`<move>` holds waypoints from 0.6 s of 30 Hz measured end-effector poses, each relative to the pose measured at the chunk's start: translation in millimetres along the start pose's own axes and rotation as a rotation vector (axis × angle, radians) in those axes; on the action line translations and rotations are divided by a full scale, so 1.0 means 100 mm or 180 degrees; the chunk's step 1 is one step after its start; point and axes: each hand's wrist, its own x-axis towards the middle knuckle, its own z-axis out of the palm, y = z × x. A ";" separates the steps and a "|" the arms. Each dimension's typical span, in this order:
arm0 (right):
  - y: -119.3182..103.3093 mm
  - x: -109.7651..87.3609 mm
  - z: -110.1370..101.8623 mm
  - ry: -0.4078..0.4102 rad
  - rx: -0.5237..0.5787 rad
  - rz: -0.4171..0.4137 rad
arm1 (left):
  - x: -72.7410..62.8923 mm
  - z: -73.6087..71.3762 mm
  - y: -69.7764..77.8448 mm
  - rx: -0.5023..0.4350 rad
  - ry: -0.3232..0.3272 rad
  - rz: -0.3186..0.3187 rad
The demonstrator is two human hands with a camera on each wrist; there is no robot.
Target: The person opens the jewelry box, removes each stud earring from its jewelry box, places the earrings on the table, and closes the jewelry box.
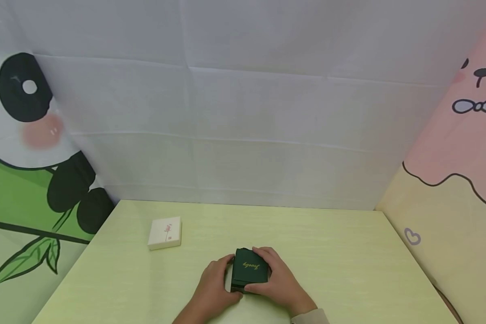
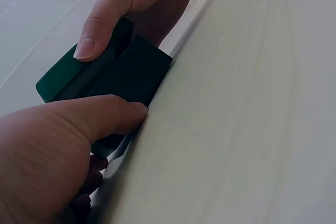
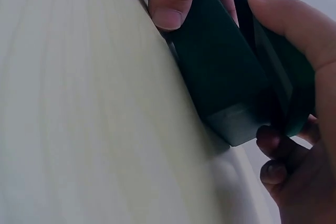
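Observation:
A dark green jewelry box with gold lettering on its lid (image 1: 249, 269) is between both hands near the front of the table. My left hand (image 1: 212, 284) grips the base (image 2: 134, 72) by its sides, the thumb along the near side. From the right, my right hand (image 1: 282, 282) holds the lid, fingers at the far edge and thumb at the near one. Both wrist views show the lid tilted and partly apart from the base (image 3: 220, 61), a dark gap between them. The base sits on or just at the tabletop. What the box contains is hidden.
On the left part of the pale yellow-green table (image 1: 340, 252) lies a small white box (image 1: 164, 233) with a pink flower print. A light cloth backdrop (image 1: 259, 112) rises behind the table, and cartoon-printed panels (image 1: 461, 171) flank it on both sides.

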 end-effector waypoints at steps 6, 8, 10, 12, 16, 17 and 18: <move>-0.05 0.02 -0.01 -0.0025 0.0039 -0.0036 | 0.00 -0.02 0.00 0.0046 0.0067 0.0053; -0.07 0.04 -0.02 -0.0035 0.0044 -0.0076 | 0.00 -0.03 0.00 0.0050 0.0078 0.0054; -0.08 0.05 -0.03 -0.0054 0.0025 -0.0104 | 0.00 -0.03 0.00 0.0057 0.0072 0.0071; -0.08 0.06 -0.05 -0.0071 -0.0067 -0.0142 | 0.01 -0.02 -0.01 0.0061 0.0056 0.0081; -0.09 0.07 -0.12 -0.0071 -0.0290 -0.0238 | 0.00 -0.01 -0.01 0.0082 0.0078 0.0099; -0.08 0.07 -0.14 -0.0063 -0.0335 -0.0259 | 0.00 -0.01 0.00 0.0088 0.0077 0.0092; -0.07 0.07 -0.17 -0.0045 -0.0392 -0.0289 | 0.00 -0.01 0.00 0.0091 0.0075 0.0086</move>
